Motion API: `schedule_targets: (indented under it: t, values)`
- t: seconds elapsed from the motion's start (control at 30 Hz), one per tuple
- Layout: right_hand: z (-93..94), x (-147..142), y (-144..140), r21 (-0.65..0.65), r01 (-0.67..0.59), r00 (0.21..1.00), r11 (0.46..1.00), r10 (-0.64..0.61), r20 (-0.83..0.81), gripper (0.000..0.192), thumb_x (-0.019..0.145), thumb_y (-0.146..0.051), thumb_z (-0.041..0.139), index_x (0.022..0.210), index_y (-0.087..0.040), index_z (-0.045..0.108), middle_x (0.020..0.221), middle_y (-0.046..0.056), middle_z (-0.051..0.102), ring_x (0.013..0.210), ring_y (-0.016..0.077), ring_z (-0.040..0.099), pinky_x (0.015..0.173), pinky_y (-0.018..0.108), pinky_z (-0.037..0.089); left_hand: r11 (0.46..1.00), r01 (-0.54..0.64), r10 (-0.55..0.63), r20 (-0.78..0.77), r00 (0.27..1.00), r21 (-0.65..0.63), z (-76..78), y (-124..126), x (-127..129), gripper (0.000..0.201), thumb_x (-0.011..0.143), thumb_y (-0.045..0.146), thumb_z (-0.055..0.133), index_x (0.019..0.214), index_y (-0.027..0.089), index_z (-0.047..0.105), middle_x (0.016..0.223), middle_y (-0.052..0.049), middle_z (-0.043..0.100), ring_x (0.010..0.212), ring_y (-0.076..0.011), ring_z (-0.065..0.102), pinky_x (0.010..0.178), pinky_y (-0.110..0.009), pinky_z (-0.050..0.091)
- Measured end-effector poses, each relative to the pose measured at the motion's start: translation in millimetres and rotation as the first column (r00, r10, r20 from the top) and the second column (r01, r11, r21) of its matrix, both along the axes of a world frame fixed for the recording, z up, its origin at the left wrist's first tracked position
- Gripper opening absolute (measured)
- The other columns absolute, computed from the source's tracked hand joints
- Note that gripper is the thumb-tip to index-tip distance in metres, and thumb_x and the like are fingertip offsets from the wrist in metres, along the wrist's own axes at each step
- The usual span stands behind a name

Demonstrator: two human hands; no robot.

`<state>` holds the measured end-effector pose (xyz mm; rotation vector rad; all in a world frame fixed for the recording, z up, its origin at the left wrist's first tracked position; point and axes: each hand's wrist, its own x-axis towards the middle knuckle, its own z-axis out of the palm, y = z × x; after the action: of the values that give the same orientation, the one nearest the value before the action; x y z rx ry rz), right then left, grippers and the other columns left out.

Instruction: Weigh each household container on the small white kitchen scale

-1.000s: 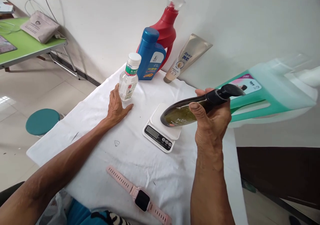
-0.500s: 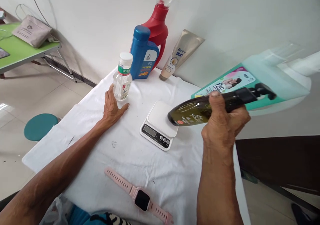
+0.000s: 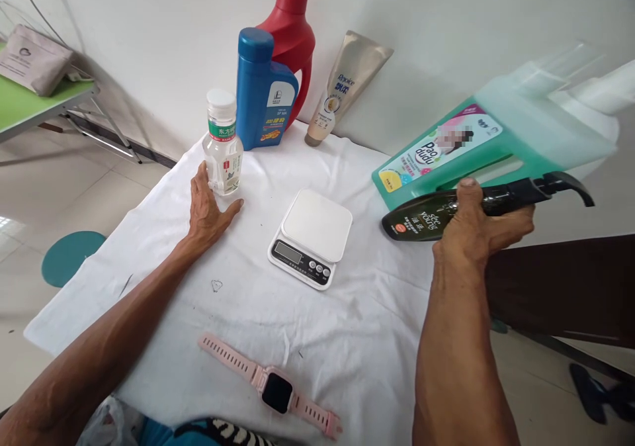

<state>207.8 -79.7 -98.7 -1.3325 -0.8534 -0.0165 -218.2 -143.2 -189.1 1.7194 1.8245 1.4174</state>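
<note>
My right hand (image 3: pixel 469 224) grips a dark green pump bottle (image 3: pixel 414 218) with a black pump. The bottle is above the table's right side, its base just in front of a large green liquid jug (image 3: pixel 411 158). My left hand (image 3: pixel 209 211) rests on the cloth with thumb and fingers apart, close beside a clear bottle (image 3: pixel 225 161) with a white cap; whether the fingertips touch it I cannot tell. Between my hands lies a white digital kitchen scale (image 3: pixel 317 224), its plate bare and its display blank.
A blue bottle (image 3: pixel 258 102), a red jug (image 3: pixel 292 36) and a Rejoice tube (image 3: pixel 342 89) stand along the wall. A pink smartwatch (image 3: pixel 278 393) lies near the front edge of the white-clothed table (image 3: pixel 238 307). To the left are a teal stool (image 3: pixel 72 257) and a green table (image 3: pixel 20 112).
My right hand has carried the pump bottle to the right, off the scale's edge and over to the green jug. My left hand stays by the clear bottle. The view has shifted slightly.
</note>
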Motion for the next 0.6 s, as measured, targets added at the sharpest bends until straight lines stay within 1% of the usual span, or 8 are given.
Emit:
schedule_targets:
  t: [0.13, 0.2, 0.27, 0.4, 0.47, 0.53, 0.6]
  values:
    - [-8.3, 0, -4, -0.039, -0.003, 0.993, 0.999, 0.008, 0.121, 0.047, 0.072, -0.034, 0.087, 0.111, -0.016, 0.068, 0.113, 0.013, 0.076, 0.110, 0.0337, 0.073, 0.099, 0.048, 0.053, 1.000, -0.001, 0.001, -0.010, 1.000, 0.002, 0.4, 1, 0, 0.121, 0.072, 0.046, 0.092, 0.168, 0.029, 0.020, 0.163, -0.019, 0.041, 0.151, -0.0406, 0.042, 0.121, -0.066, 0.046]
    - [-9.7, -1, -5, -0.068, -0.012, 0.989, 0.998, 0.022, 0.148, 0.052, 0.074, -0.043, 0.088, 0.114, -0.016, 0.068, 0.115, 0.015, 0.075, 0.114, 0.0347, 0.072, 0.100, 0.048, 0.052, 1.000, -0.002, 0.002, -0.006, 1.000, -0.003, 0.6, 1, 0, 0.121, 0.072, 0.047, 0.092, 0.167, 0.029, 0.020, 0.162, -0.019, 0.042, 0.149, -0.0402, 0.044, 0.120, -0.065, 0.046]
    - [-9.6, 2, -5, -0.097, -0.028, 0.988, 0.995, 0.042, 0.151, 0.055, 0.074, -0.046, 0.089, 0.114, -0.015, 0.067, 0.115, 0.016, 0.074, 0.114, 0.0350, 0.072, 0.101, 0.048, 0.052, 1.000, 0.001, -0.001, 0.002, 1.000, -0.008, 0.7, 2, -1, 0.121, 0.071, 0.050, 0.093, 0.167, 0.029, 0.021, 0.162, -0.019, 0.041, 0.149, -0.0405, 0.044, 0.120, -0.065, 0.047]
    - [-8.8, 11, -4, -0.159, -0.138, 0.979, 0.978, 0.159, 0.128, 0.050, 0.075, -0.043, 0.086, 0.111, -0.018, 0.062, 0.119, 0.016, 0.072, 0.114, 0.0319, 0.071, 0.099, 0.045, 0.052, 1.000, 0.018, -0.017, 0.013, 1.000, -0.006, -0.5, 3, -4, 0.124, 0.069, 0.054, 0.094, 0.167, 0.030, 0.021, 0.161, -0.018, 0.040, 0.149, -0.0409, 0.045, 0.120, -0.066, 0.046]
    - [-9.9, 16, -7, -0.187, -0.176, 0.969, 0.966, 0.203, 0.139, 0.051, 0.077, -0.048, 0.083, 0.111, -0.021, 0.057, 0.120, 0.015, 0.071, 0.113, 0.0297, 0.070, 0.099, 0.046, 0.051, 1.000, 0.019, -0.019, 0.013, 1.000, -0.008, -1.2, 3, -4, 0.125, 0.069, 0.053, 0.094, 0.168, 0.031, 0.021, 0.161, -0.018, 0.040, 0.150, -0.0409, 0.044, 0.121, -0.066, 0.045]
    - [-12.9, 20, -17, -0.210, -0.135, 0.965, 0.968, 0.176, 0.193, 0.057, 0.075, -0.056, 0.084, 0.110, -0.023, 0.052, 0.119, 0.012, 0.068, 0.113, 0.0289, 0.067, 0.102, 0.049, 0.050, 1.000, 0.012, -0.011, 0.013, 1.000, -0.015, -1.5, 3, -4, 0.124, 0.070, 0.053, 0.093, 0.168, 0.032, 0.020, 0.161, -0.017, 0.040, 0.150, -0.0406, 0.044, 0.121, -0.065, 0.045]
    - [-18.3, 20, -33, -0.196, -0.031, 0.964, 0.980, 0.082, 0.254, 0.065, 0.070, -0.064, 0.085, 0.107, -0.026, 0.048, 0.119, 0.012, 0.063, 0.114, 0.0295, 0.062, 0.103, 0.053, 0.048, 1.000, 0.003, -0.003, 0.010, 1.000, -0.018, -0.6, 3, -2, 0.123, 0.071, 0.052, 0.093, 0.168, 0.032, 0.019, 0.161, -0.018, 0.041, 0.150, -0.0403, 0.045, 0.121, -0.065, 0.047]
